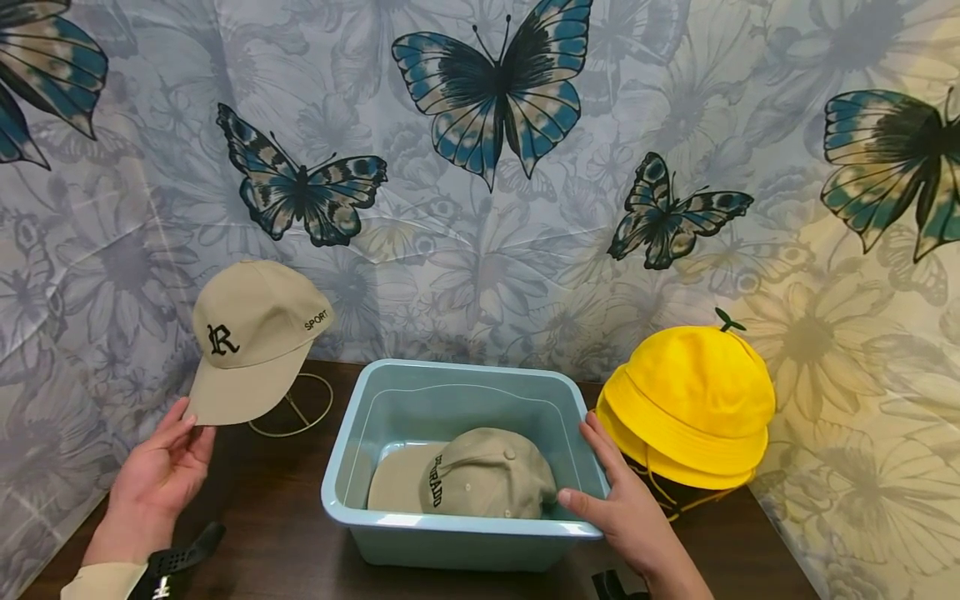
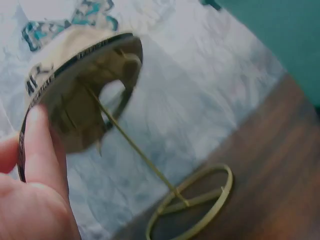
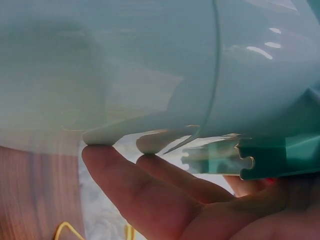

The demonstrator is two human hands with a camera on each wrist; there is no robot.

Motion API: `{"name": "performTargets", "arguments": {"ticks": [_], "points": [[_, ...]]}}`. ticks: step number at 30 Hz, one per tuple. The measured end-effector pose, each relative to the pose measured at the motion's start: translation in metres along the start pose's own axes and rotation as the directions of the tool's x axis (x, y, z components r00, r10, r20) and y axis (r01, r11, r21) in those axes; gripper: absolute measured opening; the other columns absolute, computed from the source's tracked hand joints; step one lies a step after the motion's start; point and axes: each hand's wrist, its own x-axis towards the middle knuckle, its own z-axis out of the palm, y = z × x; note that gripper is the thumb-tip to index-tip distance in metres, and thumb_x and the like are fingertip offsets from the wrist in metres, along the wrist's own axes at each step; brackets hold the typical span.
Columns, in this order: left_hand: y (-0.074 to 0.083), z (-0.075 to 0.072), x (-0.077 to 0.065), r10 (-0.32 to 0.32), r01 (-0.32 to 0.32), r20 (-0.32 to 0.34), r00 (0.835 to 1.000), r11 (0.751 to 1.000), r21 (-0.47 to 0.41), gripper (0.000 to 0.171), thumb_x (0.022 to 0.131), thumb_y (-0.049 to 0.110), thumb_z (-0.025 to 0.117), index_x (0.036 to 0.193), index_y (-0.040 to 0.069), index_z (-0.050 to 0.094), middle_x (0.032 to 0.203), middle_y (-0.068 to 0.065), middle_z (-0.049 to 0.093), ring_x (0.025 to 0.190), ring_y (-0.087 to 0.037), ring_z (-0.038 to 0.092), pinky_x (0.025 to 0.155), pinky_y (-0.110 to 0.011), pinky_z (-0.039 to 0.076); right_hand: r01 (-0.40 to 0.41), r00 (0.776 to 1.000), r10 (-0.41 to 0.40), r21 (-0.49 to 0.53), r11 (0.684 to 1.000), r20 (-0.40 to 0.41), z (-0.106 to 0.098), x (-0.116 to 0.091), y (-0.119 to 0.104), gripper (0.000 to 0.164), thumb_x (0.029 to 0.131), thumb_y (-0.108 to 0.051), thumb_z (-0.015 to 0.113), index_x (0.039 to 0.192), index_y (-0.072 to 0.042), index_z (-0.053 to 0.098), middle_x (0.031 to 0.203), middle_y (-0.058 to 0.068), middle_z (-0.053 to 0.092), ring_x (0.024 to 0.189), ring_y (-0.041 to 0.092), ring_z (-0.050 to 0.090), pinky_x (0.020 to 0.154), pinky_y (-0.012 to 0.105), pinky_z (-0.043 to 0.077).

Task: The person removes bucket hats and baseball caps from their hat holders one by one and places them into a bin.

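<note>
On the left, my left hand (image 1: 161, 471) pinches the brim edge of a beige baseball cap (image 1: 255, 312) with a black R on its front and SPORT on its side. The cap sits tilted over a gold wire hat stand (image 2: 145, 157), whose rod runs up inside the crown in the left wrist view. My right hand (image 1: 626, 508) holds the right rim of a light blue plastic bin (image 1: 457, 546), thumb over the rim near the front corner. Its fingers (image 3: 125, 182) touch the bin's outer wall. Inside the bin lies a second beige cap (image 1: 495, 475) with dark lettering.
A yellow bucket hat (image 1: 690, 400) with a green sprout on top and yellow cords stands right of the bin. Behind the dark wood table (image 1: 270, 500) hangs a butterfly-print cloth (image 1: 480, 275). A black strap (image 1: 183, 554) is on my left wrist.
</note>
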Motion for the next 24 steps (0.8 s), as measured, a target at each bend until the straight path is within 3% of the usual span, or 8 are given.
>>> {"name": "performTargets", "arguments": {"ticks": [7,12,18,24], "points": [[-0.001,0.028,0.004,0.027,-0.034,-0.070,0.997,0.994,-0.106,0.031,0.104,-0.007,0.040,0.121,0.016,0.053,0.116,-0.007,0.054,0.108,-0.029,0.063,0.095,-0.041,0.048,-0.007,1.000,0.007,0.001,1.000,0.004,-0.001,0.000,-0.001,0.094,0.085,-0.034,0.079,0.159,-0.013,0.025,0.166,-0.003,0.004,0.149,0.035,0.005,0.106,0.071,0.009],[0.003,0.036,0.003,0.051,-0.064,-0.098,0.994,0.989,-0.134,0.029,0.101,-0.010,0.042,0.114,0.014,0.052,0.107,-0.007,0.052,0.099,-0.031,0.064,0.088,-0.044,0.052,-0.012,1.000,0.012,0.007,1.000,0.009,0.000,0.000,-0.002,0.094,0.085,-0.034,0.079,0.159,-0.013,0.024,0.166,-0.003,0.004,0.149,0.036,0.005,0.106,0.071,0.010],[0.010,0.039,0.002,0.053,-0.067,-0.088,0.995,0.985,-0.160,0.028,0.099,-0.014,0.043,0.109,0.011,0.051,0.104,-0.009,0.053,0.094,-0.034,0.064,0.084,-0.048,0.053,-0.015,1.000,0.015,-0.008,1.000,0.008,0.000,0.000,-0.002,0.094,0.085,-0.035,0.079,0.159,-0.013,0.024,0.166,-0.003,0.004,0.148,0.036,0.005,0.106,0.071,0.010],[0.013,0.043,-0.003,0.071,-0.072,-0.019,0.997,0.988,-0.139,0.034,0.099,-0.015,0.041,0.114,0.013,0.051,0.108,-0.010,0.054,0.097,-0.034,0.063,0.082,-0.051,0.053,-0.003,1.000,0.003,-0.001,1.000,0.004,0.000,0.000,0.000,0.093,0.085,-0.034,0.079,0.159,-0.013,0.025,0.166,-0.003,0.004,0.149,0.035,0.005,0.106,0.071,0.009]]}}
